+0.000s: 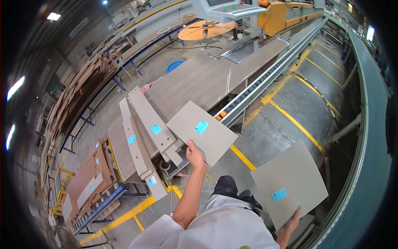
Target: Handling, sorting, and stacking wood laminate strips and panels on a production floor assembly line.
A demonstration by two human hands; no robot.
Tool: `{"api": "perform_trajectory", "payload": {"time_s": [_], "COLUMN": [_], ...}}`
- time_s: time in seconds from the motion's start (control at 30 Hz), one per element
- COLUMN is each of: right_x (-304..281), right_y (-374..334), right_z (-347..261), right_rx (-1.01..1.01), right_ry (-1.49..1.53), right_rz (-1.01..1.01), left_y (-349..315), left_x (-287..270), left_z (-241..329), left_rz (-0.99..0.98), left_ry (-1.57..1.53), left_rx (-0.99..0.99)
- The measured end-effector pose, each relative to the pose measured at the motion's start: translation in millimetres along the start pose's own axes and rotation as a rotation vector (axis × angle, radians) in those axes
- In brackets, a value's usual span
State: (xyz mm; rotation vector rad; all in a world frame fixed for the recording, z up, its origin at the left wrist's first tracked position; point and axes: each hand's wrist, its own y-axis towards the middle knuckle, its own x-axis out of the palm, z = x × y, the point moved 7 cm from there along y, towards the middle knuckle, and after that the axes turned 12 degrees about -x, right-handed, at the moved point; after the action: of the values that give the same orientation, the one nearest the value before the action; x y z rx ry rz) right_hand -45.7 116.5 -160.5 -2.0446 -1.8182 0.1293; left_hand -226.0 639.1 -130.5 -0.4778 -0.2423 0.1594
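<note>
My left hand (195, 156) is closed on the near left edge of a flat grey-beige panel (195, 141), its thumb on the top face. This panel has a blue label (201, 127) and lies tilted over the end of the long worktable and the roller conveyor. A second, similar panel (290, 178) with a blue label (279, 194) is at my right. My right hand (291, 224) grips its lower edge, the fingers partly hidden. Beside my left hand, long narrow boards (151, 120) with holes and blue labels lie stacked on the table.
The worktable (186, 83) runs ahead toward a machine with a control panel (228, 11). A roller conveyor (269, 70) follows its right side. At left stands a rack of brown boards (78, 91) and a roller stand (99, 207). A green-grey rail (369, 124) curves along the right.
</note>
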Motion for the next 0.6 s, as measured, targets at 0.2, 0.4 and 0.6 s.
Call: {"api": "perform_trajectory", "payload": {"time_s": [0.2, 0.4, 0.6], "right_x": [71.7, 177.5, 268.8], "right_y": [83.4, 149.0, 177.3], "right_z": [-22.0, -25.2, -36.7], "right_rx": [-0.022, -0.004, 0.018], "right_ry": [-0.038, -0.017, -0.006], "right_rz": [-0.073, -0.156, -0.146], "left_y": [47.2, 107.9, 134.0], "left_x": [49.4, 99.8, 128.4], "left_z": [0.5, -5.7, 5.3], "left_rz": [0.132, 0.137, 0.193], "left_ry": [-0.045, -0.280, -0.323], "left_rx": [-0.037, -0.098, -0.137]}}
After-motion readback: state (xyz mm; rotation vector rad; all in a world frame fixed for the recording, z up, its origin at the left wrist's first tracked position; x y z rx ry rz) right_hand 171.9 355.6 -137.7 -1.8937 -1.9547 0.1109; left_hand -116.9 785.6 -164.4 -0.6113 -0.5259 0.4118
